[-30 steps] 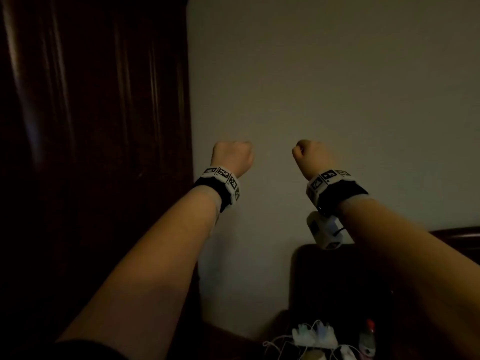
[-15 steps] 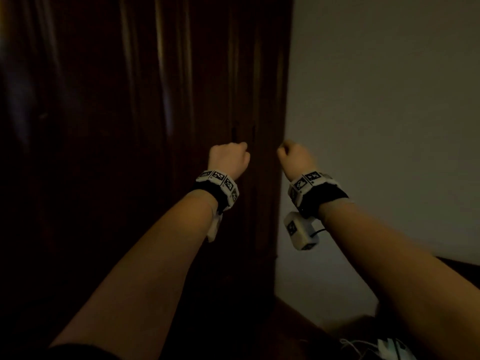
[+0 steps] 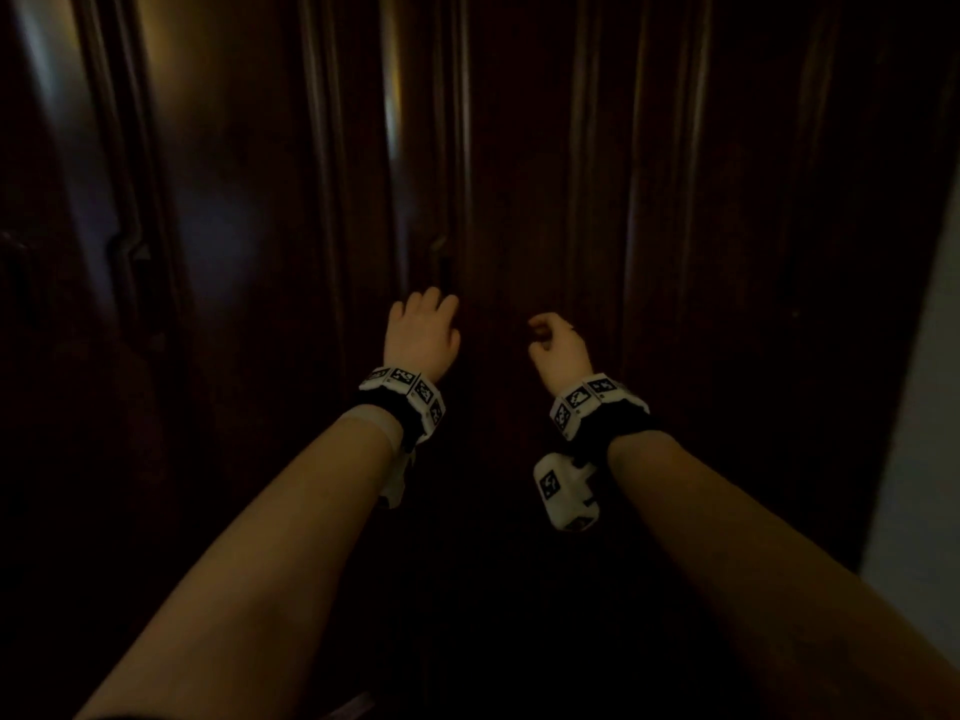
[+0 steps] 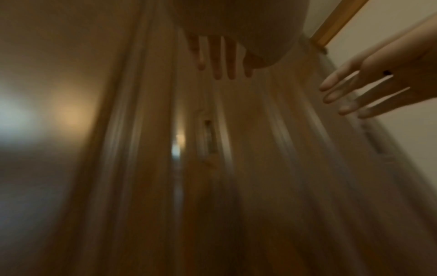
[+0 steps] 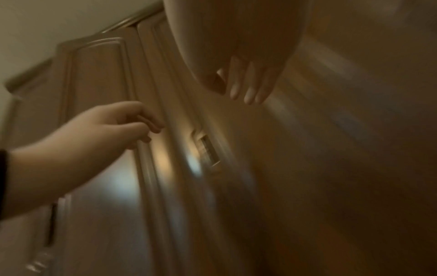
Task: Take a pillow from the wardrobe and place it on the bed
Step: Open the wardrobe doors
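The tall dark-brown wooden wardrobe with moulded panel doors fills the head view, and its doors are shut, so the pillow is nowhere in sight; presumably it lies behind them. The bed is out of view too. The left hand hovers at about 12 o'clock of the view's centre, fingers loosely spread and holding nothing, just below a narrow recessed handle slot near the seam between two doors. The right hand, at roughly 1 o'clock, is also empty; the left wrist camera shows its fingers straight and apart.

The step in hand appears to be opening the doors. To do it well, the left fingertips should hook into the slot, seen more clearly in the right wrist view, and pull straight back rather than sideways. The right hand would do best finding its own door's handle, which I cannot pick out in this gloom. Blur makes contact with the wood impossible to judge.
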### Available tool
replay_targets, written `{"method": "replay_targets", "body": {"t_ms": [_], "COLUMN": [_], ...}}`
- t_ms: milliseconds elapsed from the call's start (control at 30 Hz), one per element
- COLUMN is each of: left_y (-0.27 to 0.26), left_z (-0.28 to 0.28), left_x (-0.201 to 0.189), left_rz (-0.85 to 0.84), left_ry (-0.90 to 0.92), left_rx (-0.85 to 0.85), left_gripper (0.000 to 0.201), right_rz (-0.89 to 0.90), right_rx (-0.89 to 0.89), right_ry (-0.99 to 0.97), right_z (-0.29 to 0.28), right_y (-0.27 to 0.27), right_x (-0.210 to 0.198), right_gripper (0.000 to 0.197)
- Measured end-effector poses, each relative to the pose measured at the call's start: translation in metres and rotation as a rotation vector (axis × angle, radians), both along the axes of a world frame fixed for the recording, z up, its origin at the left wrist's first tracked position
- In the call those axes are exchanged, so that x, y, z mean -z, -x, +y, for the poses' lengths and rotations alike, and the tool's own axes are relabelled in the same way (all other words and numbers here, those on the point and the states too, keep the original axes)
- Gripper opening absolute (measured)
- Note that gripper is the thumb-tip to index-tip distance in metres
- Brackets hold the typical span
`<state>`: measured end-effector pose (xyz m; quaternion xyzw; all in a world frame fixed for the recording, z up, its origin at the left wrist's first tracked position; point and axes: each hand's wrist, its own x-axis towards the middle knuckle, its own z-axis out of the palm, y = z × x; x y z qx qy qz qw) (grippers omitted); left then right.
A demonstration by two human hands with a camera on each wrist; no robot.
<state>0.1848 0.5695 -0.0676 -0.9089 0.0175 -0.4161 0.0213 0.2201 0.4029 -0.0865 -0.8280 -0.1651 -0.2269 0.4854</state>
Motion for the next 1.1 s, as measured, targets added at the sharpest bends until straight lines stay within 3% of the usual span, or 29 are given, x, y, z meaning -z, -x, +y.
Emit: {"method": "replay_targets", "body": {"t_ms": [133,333,533,833,966,1099], "left_y": [-0.025,-0.067,-0.11,-0.147,-0.14,-0.115], "left_z": [0.065,0.111,0.123,0.118,0.107,0.098], "left_x": [0.0,0.0,0.002,0.025,0.028,0.026], "left_rz": [0.038,0.082,0.157,0.144,0.191,0.119], "left_ry": [-0.007,-0.115,-0.175,-0.23,-0.064,0.439], "left_rx": [-0.062,-0.025,0.002,0.004,0.128,0.506], "left_gripper": [0.039,0.044,0.053,0.083,0.082,0.084], "right_rz": [0.039,0.092,0.115,0.092,0.148,0.103], "right_rx": [-0.073,-0.09,-0.099,0.007,-0.048,-0.04], "right_ry": [-0.089,-0.145,-0.136,-0.327,-0.402,-0.496], "right_z": [0.07,0.123,0.156,0.177,0.164,0.155], "right_y": [-0.032,-0.081,-0.12,-0.142,-0.134,-0.108], "right_x": [-0.003,-0.021,-0.029,-0.028,-0.032,-0.029], "right_gripper": [0.04,0.049,0.054,0.052,0.048,0.043]}}
